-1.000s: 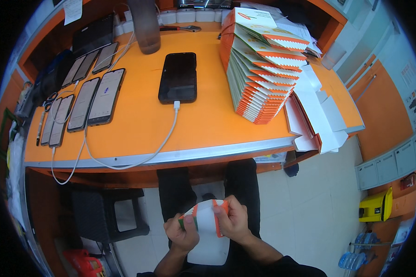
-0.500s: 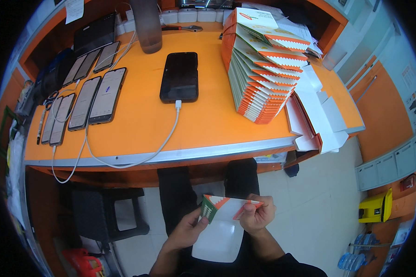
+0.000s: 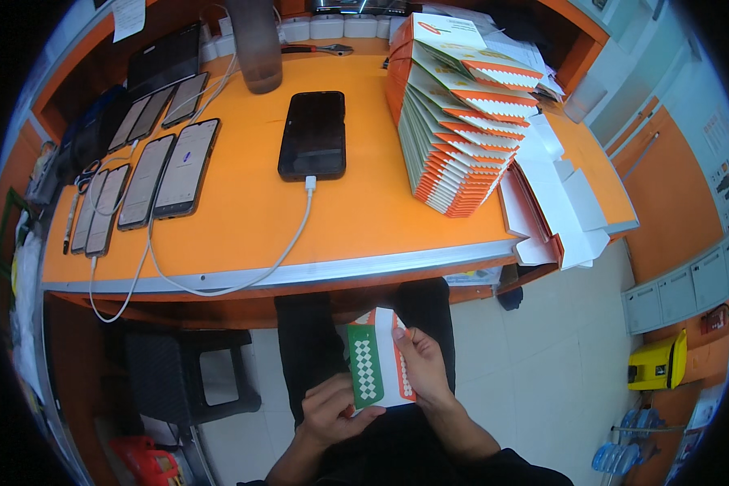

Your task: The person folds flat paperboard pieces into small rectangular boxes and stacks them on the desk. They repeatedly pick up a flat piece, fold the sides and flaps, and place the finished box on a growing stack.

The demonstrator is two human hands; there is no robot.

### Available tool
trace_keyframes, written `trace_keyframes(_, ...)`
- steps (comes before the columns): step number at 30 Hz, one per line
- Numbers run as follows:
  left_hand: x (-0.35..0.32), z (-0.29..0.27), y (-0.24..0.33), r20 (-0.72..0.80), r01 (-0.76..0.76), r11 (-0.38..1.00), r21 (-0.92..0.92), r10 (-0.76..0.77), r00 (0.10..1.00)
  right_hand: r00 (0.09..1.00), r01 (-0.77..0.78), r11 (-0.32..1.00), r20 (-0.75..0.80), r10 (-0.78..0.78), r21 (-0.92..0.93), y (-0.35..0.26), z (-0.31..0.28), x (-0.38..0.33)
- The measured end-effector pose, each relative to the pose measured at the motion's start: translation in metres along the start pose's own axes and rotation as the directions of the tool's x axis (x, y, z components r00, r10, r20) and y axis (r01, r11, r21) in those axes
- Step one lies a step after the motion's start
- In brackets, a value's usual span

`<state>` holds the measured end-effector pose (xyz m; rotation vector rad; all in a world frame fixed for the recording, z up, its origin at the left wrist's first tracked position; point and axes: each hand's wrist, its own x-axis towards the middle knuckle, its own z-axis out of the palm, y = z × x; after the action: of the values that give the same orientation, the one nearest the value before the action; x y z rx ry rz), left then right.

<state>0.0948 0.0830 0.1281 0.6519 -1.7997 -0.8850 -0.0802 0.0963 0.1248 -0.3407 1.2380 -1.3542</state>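
Above my lap I hold a small printed cardboard carton, white with a green checkered panel and an orange panel. My right hand grips its right side, thumb across the orange panel. At the lower left corner, my left hand has its fingers curled against the green side and its thumb under the bottom edge. On the desk's right side leans a tall stack of nested cartons in the same white, green and orange, with zigzag edges. Beside that stack lies an opened white cardboard box.
On the orange desk a black phone is plugged into a white cable. Several more phones lie at the left. A tall tumbler and pliers sit at the back. A dark stool stands left of my legs.
The carton has turned from an opened-out piece with a white flap hanging down to a folded, upright shape showing its green panel. My right hand has shifted slightly left.
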Motion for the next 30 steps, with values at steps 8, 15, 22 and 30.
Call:
trace_keyframes(8, 0.006, -0.016, 0.003, 0.151, 0.137, 0.990, 0.038, -0.142, 0.978, 0.960, 0.051, 0.983, 0.262, -0.096, 0.175, -0.009, -0.033, 0.015)
trace_keyframes(15, 0.008, -0.029, 0.000, 0.265, 0.222, 0.967, -0.125, -0.183, 0.947, 0.776, 0.294, 0.952, 0.602, -0.186, -0.085, -0.058, -0.071, 0.011)
trace_keyframes(22, 0.009, -0.025, 0.005, 0.406, 0.203, 0.953, -0.224, -0.098, 0.909, 0.651, 0.462, 0.764, 0.757, 0.054, -0.451, -0.102, -0.067, -0.002)
trace_keyframes(30, 0.013, -0.019, -0.011, -0.050, 0.268, 0.954, -0.135, -0.277, 0.960, 0.259, 0.891, 0.142, 0.228, -0.939, -0.430, -0.238, -0.095, -0.077)
